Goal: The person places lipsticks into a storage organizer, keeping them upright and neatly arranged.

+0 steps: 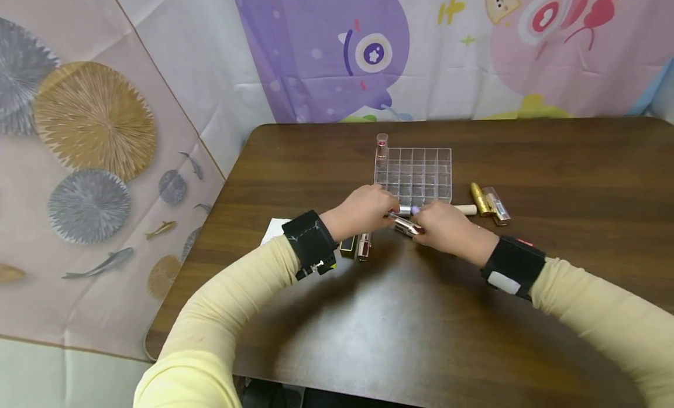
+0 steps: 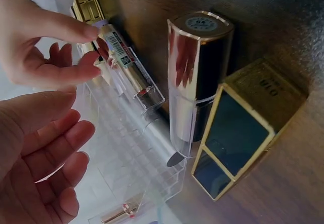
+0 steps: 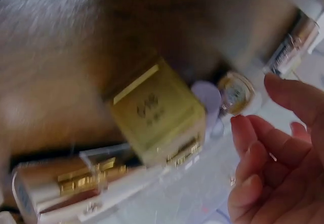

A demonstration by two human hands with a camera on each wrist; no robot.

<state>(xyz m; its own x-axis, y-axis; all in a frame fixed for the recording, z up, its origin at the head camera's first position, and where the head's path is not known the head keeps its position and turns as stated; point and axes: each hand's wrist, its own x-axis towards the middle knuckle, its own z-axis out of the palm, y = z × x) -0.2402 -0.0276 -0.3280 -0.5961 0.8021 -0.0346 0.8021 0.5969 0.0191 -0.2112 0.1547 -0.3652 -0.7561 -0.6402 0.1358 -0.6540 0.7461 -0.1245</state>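
Note:
My right hand [image 1: 447,229] is at one end of a shiny lipstick [image 1: 406,225] with a clear cap and a barcode label. In the left wrist view, thumb and forefinger lie on either side of its base and seem to pinch it; the right wrist view is blurred. My left hand [image 1: 368,208] is by the other end, and the left wrist view has its fingers loosely bent around nothing. Just beyond lies a silver tube [image 2: 161,138], with a purple-ended tube [image 3: 207,97] beside it. The clear grid organizer [image 1: 416,174] stands behind both hands.
One lipstick [image 1: 382,146] stands upright in the organizer's back left corner. To the right lie a gold lipstick [image 1: 479,198], a clear-capped one [image 1: 497,206] and a cream tube [image 1: 466,209]. Left of the hands are a black-and-gold lipstick [image 1: 347,247] and a rose-metal one [image 1: 364,247].

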